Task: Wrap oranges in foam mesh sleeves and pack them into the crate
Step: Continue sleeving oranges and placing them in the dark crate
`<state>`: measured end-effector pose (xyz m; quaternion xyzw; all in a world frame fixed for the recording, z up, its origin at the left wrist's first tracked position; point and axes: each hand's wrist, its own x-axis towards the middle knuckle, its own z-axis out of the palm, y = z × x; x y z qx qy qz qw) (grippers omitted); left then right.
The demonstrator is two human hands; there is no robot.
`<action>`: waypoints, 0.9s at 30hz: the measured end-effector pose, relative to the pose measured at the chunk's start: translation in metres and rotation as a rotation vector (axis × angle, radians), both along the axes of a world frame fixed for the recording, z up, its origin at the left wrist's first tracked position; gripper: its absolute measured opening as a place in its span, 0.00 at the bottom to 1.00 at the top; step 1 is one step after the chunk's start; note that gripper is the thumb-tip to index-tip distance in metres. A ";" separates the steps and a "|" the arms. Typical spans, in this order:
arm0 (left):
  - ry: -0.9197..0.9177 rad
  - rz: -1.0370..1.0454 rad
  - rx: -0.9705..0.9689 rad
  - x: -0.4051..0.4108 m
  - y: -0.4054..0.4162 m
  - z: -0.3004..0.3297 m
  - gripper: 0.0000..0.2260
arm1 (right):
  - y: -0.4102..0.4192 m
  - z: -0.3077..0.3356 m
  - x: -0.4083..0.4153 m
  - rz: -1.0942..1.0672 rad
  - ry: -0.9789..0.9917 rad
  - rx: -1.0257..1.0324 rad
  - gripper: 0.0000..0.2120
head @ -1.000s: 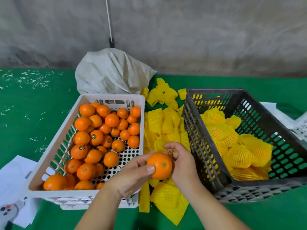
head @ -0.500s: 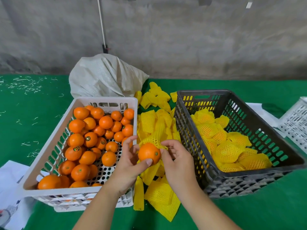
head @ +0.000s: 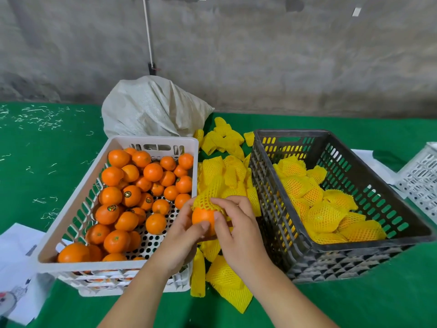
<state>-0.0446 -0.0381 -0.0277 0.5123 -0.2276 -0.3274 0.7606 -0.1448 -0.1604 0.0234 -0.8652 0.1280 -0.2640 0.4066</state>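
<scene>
- an orange (head: 203,216) is held between both hands just left of the dark crate (head: 267,185), above the loose sleeves lying between the two crates.
- the left hand (head: 182,235) is curled under and around the fruit, its thumb pressed on the near face; the fingers are closed on the orange.
- the right hand (head: 236,223) is closed in a pinch on the rim of a yellow foam mesh sleeve (head: 208,197), which is stretched over the far top of the orange only; the lower half of the fruit is bare.
- the wrapping step is judged as barely begun, with packing not yet done for this fruit.
- the thin mesh could be torn if it is pulled down from one side only, since the opening looks narrower than the fruit.
- the sleeve could spring back off if the pinch is released before the widest part is passed.
- the orange could be squeezed out of the left hand and dropped onto the green surface (head: 59,166) or among the unwrapped oranges (head: 132,197) in the white crate (head: 71,223), left of the dark crate.
- wrapped oranges (head: 324,216) already lie inside the dark crate; a careless drop there could bruise them.
</scene>
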 end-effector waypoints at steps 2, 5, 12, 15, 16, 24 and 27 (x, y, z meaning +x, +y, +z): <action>-0.081 -0.045 0.050 0.001 0.001 -0.004 0.32 | -0.005 0.002 0.002 0.001 0.012 -0.023 0.13; -0.129 0.064 0.095 -0.002 -0.003 -0.003 0.33 | -0.012 0.011 0.005 -0.019 0.011 -0.099 0.12; 0.088 0.333 0.060 0.001 -0.009 0.005 0.14 | 0.013 0.008 0.005 0.192 0.031 -0.327 0.14; 0.193 0.296 0.265 0.005 -0.004 0.002 0.11 | 0.005 -0.002 0.011 0.103 0.112 0.040 0.29; 0.193 0.252 0.303 0.006 -0.001 -0.001 0.09 | 0.001 -0.006 0.012 0.088 0.129 0.147 0.31; 0.006 0.062 0.087 0.004 0.004 -0.011 0.29 | -0.013 -0.005 0.017 0.105 0.048 -0.033 0.28; -0.011 0.137 0.005 0.000 -0.003 -0.003 0.21 | -0.020 -0.002 0.017 0.062 -0.045 -0.187 0.19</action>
